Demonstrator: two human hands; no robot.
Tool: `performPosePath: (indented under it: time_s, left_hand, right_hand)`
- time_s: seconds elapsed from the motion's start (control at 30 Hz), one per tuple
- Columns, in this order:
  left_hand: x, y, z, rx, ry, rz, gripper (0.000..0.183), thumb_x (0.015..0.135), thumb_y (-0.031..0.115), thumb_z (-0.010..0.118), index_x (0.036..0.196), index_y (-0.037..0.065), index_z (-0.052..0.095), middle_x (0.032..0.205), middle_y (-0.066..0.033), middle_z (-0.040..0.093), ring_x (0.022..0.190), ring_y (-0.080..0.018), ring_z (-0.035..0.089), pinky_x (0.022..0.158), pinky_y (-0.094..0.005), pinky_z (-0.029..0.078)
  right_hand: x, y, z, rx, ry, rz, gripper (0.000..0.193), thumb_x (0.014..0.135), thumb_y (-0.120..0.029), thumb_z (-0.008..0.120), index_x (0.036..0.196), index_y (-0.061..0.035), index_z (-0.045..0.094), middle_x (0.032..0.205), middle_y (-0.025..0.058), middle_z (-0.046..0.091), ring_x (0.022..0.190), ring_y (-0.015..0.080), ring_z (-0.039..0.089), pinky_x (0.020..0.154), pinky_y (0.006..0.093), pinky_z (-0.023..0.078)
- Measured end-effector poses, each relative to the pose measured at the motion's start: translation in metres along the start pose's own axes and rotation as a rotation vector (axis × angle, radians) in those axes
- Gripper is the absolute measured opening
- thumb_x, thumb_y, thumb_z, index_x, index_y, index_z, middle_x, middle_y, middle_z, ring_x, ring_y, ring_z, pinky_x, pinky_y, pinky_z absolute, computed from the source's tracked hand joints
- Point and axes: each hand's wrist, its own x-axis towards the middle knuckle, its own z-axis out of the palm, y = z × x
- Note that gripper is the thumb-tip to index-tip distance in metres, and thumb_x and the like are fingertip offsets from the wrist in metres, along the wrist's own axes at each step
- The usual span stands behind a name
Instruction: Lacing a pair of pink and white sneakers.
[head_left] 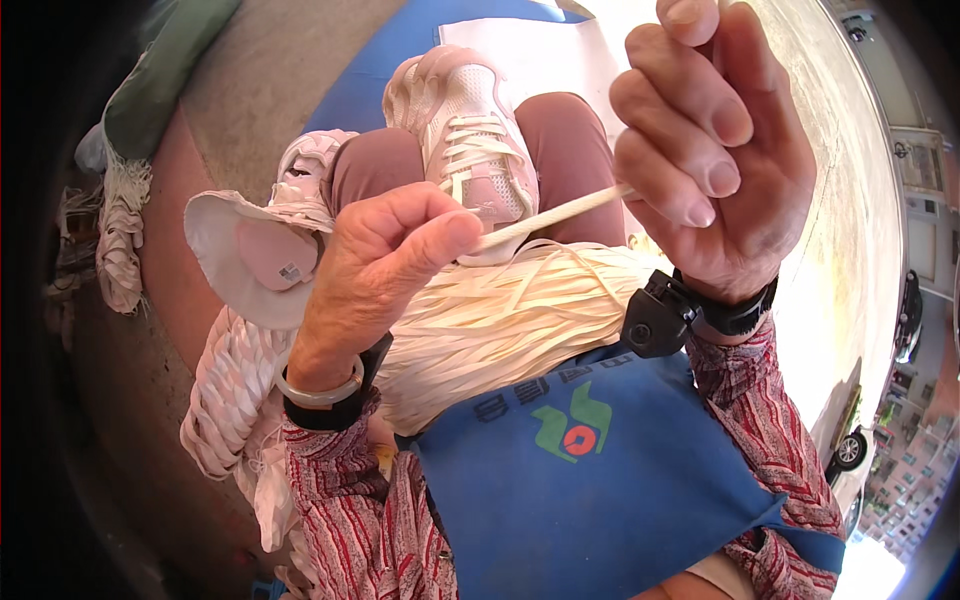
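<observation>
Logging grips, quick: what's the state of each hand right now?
Left hand: closed, pinching a lace between thumb and finger.
Right hand: closed, fingers curled, holding the same lace.

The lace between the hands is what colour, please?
The lace is pale cream, seen best in the head view.

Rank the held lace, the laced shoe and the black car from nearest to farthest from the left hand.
1. Held lace: pinched in the left hand.
2. Laced shoe: ahead and to its right.
3. Black car: far right, background.
</observation>
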Motion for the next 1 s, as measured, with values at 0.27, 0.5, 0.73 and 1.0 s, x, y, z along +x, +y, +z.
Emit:
performPosePath:
  time_s: [0.27,0.5,0.73,1.0]
  left_hand:
    - [-0.031,-0.034,-0.056,0.709,0.343,0.01,0.018,0.096,0.015,0.065,0.099,-0.002,0.067,0.078,0.0023,0.063,0.068,-0.004,0.052,0.061,-0.0203,0.042]
    - [-0.004,-0.011,0.006,0.215,0.242,0.05,0.03,0.098,0.016,0.059,0.121,-0.003,0.062,0.095,-0.0058,0.069,0.077,-0.0099,0.064,0.074,-0.0225,0.052]
    - [0.022,-0.036,0.007,0.249,0.044,-0.09,0.032,0.1,0.024,0.059,0.115,-0.003,0.064,0.092,-0.0021,0.068,0.072,-0.0069,0.062,0.066,-0.0202,0.05]
    - [0.023,-0.026,0.007,0.1,-0.063,-0.265,0.037,0.096,0.022,0.065,0.122,-0.004,0.06,0.098,-0.0051,0.067,0.076,-0.0073,0.063,0.066,-0.0183,0.05]
  right_hand:
    - [-0.043,0.092,-0.01,-0.517,1.0,-0.121,0.022,0.101,-0.014,0.053,0.106,0.0034,0.065,0.089,0.0071,0.067,0.077,0.0087,0.064,0.07,0.0232,0.056]
    - [-0.032,0.124,0.008,-0.714,1.081,0.216,0.019,0.1,-0.011,0.057,0.113,0.0026,0.061,0.082,0.0044,0.064,0.069,0.0092,0.066,0.059,0.0208,0.056]
    - [-0.043,0.135,-0.004,-1.226,1.046,0.009,0.01,0.09,-0.008,0.066,0.097,-0.0031,0.071,0.077,0.0079,0.062,0.068,0.0166,0.06,0.062,0.0275,0.048]
    - [-0.045,0.134,-0.001,-1.219,1.006,-0.011,0.01,0.089,-0.008,0.064,0.096,-0.0061,0.072,0.08,0.0071,0.06,0.073,0.0201,0.057,0.066,0.0323,0.048]
